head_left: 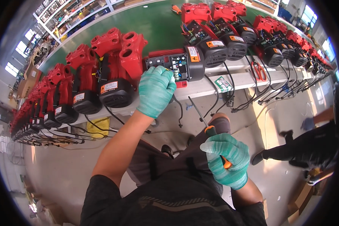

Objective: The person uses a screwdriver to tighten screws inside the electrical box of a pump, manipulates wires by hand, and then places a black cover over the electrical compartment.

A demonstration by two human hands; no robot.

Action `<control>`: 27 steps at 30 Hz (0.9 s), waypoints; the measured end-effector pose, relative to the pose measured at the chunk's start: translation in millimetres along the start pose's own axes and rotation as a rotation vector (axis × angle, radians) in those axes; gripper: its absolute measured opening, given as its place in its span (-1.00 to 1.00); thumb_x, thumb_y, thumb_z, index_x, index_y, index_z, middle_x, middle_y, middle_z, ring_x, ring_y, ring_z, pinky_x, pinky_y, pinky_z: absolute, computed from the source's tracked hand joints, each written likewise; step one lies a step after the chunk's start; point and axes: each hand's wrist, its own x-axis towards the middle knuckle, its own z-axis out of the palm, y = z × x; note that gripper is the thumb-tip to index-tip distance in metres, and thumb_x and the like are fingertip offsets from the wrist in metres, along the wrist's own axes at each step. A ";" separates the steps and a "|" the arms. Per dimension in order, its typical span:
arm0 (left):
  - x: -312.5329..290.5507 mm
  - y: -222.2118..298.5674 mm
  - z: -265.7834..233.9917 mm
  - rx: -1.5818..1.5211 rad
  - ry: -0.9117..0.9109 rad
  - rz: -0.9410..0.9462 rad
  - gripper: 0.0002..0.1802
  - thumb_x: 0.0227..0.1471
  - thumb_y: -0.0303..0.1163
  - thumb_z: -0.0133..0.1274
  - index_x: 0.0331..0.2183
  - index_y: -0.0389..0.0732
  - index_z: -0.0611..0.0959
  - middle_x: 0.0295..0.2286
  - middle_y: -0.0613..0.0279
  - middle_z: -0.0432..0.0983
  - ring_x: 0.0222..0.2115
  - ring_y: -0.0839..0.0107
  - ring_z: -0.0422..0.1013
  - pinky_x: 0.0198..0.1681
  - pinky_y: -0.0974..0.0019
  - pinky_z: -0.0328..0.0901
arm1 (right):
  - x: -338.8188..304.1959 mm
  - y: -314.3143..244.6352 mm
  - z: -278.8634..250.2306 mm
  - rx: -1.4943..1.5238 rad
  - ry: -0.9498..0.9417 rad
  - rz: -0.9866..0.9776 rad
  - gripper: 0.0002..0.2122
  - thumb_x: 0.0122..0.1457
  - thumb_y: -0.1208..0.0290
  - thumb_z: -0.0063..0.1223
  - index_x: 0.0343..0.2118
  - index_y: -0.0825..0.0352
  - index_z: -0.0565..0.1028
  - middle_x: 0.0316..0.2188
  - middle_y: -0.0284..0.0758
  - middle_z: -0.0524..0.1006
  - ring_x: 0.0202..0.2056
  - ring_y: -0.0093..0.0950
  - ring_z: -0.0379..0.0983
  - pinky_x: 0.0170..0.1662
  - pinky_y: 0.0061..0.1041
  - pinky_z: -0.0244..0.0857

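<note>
My gloved left hand (156, 90) rests on the near edge of a red and black motor unit (195, 69) lying on its side. Its fingers are curled together beside the unit's exposed circuit board (179, 67); whatever they pinch is hidden. Lower right, over my lap, my gloved right hand (228, 160) is wrapped round a screwdriver (211, 131) with a black and orange handle. The long shaft points up and left, toward the bench edge, apart from the unit.
Upright red and black units (116, 92) line the bench at left; more with bare boards (214, 49) stand at right. Black cables hang off the front. Red-handled scissors (259, 71) and a green-white packet (223, 83) lie near the edge. Another person's leg (290, 150) shows at right.
</note>
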 end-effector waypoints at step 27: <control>-41.9 19.9 -45.0 -0.101 -0.089 -0.241 -0.76 0.04 -0.51 0.32 -0.18 -0.16 0.78 -0.29 0.25 0.50 -0.32 0.29 0.41 -0.23 0.26 0.33 | -9.7 41.5 -11.1 0.023 0.046 0.123 -0.76 0.10 0.62 0.23 -0.13 0.31 0.62 -0.35 -0.27 0.64 -0.38 -0.37 0.61 -0.23 -0.50 0.47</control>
